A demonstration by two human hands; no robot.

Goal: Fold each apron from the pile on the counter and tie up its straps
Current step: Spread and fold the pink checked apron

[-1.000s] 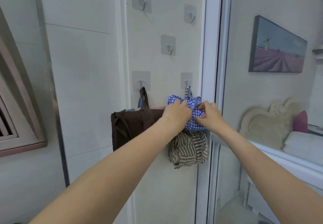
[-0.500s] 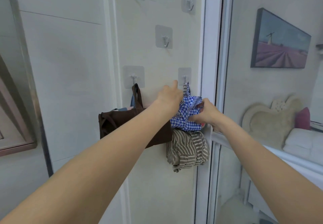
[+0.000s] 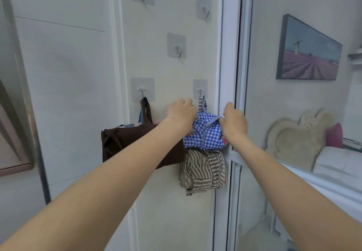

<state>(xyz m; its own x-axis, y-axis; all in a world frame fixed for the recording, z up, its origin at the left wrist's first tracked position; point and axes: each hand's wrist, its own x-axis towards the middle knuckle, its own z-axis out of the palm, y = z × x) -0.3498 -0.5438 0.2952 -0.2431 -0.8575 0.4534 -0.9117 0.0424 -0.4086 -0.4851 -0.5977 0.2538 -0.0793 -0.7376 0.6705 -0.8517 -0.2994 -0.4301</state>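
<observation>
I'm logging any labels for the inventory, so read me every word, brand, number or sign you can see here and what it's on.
None: no readable text shows anywhere.
Checked apron, striped apron, brown apron: patterns or plain cloth, no label in view.
Hooks: plain clear pads.
Painting: a windmill and field, no lettering visible.

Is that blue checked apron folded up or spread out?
Folded: the blue-and-white checked cloth apron is a compact bundle bound by its strap, hanging from the wall hook.
</observation>
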